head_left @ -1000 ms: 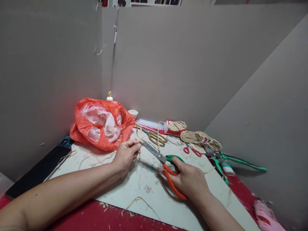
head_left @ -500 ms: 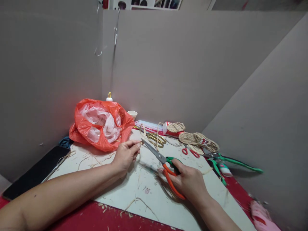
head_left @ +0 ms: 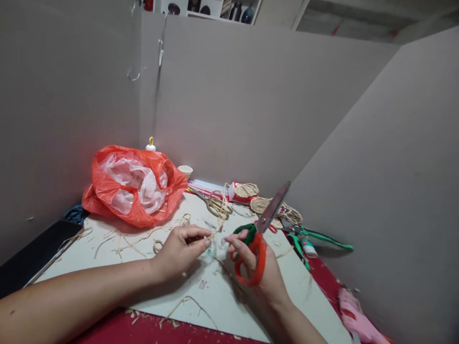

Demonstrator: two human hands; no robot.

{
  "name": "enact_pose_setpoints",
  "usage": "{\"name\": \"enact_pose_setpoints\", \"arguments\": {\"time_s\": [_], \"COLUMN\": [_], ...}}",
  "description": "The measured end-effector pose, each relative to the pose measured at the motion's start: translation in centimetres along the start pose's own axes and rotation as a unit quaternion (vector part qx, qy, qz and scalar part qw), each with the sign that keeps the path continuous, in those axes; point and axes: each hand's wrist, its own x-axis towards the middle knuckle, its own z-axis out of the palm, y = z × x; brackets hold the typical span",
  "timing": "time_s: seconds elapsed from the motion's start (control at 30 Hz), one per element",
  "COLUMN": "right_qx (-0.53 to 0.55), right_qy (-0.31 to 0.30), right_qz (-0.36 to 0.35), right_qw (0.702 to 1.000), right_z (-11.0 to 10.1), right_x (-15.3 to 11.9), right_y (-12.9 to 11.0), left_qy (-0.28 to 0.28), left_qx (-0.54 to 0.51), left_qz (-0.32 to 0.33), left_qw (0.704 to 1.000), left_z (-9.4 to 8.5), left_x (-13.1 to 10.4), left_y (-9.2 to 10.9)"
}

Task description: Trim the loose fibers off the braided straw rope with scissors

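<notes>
Between thumb and fingers, my left hand [head_left: 184, 251] pinches a thin braided straw cord [head_left: 221, 216], which rises in a loop above the fingertips. My right hand [head_left: 263, 270] has its fingers through the handles of a pair of scissors [head_left: 270, 210], one handle orange and one green. The blades are closed and point up and to the right, away from the cord. My right fingertips are close to the cord's lower part; whether they touch it I cannot tell. Under both hands lies a pale board [head_left: 172, 286] with loose straw strands [head_left: 190, 301] on it.
An orange plastic bag [head_left: 95, 200] stands at the back left, beside a dark flat device [head_left: 39, 253]. Gold-handled scissors [head_left: 218, 206], woven straw pieces [head_left: 261, 205] and green-handled pliers [head_left: 322, 236] lie along the back and right. Grey panels [head_left: 229, 110] enclose the table.
The scissors have swung away from my left fingertips and now point up and right. My right hand has turned and come nearer my left hand. The view has shifted slightly.
</notes>
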Motion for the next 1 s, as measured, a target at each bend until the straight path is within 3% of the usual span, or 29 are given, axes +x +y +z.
{"name": "enact_pose_setpoints", "arguments": {"time_s": [0.17,0.37,0.57,0.67,0.8,1.0], "right_qx": [0.065,0.073,0.089,0.098,0.134,0.107], "right_qy": [-0.068,0.035,0.049,0.028,0.002,0.046], "right_qz": [0.017,-0.024,-0.036,-0.026,-0.009,-0.028], "right_qw": [0.995,0.996,0.994,0.994,0.991,0.993], "right_z": [1.1,0.3,-0.1,0.1,0.3,0.1], "right_x": [-0.9,-0.6,-0.2,-0.3,-0.4,-0.4], "right_y": [-0.2,-1.4,-1.4,-1.3,-1.5,-1.6], "left_qy": [-0.069,-0.056,-0.051,-0.062,-0.096,-0.159], "left_qx": [0.086,0.137,0.15,0.128,0.031,-0.065], "left_qz": [0.053,0.065,0.106,0.065,-0.043,-0.131], "left_qw": [0.992,0.987,0.982,0.988,0.994,0.976], "left_z": [0.6,0.3,0.2,0.3,0.6,0.8], "left_x": [-1.0,-0.9,-0.9,-0.9,-1.0,-1.1], "left_y": [0.2,0.1,0.7,0.9,0.8,0.9]}}
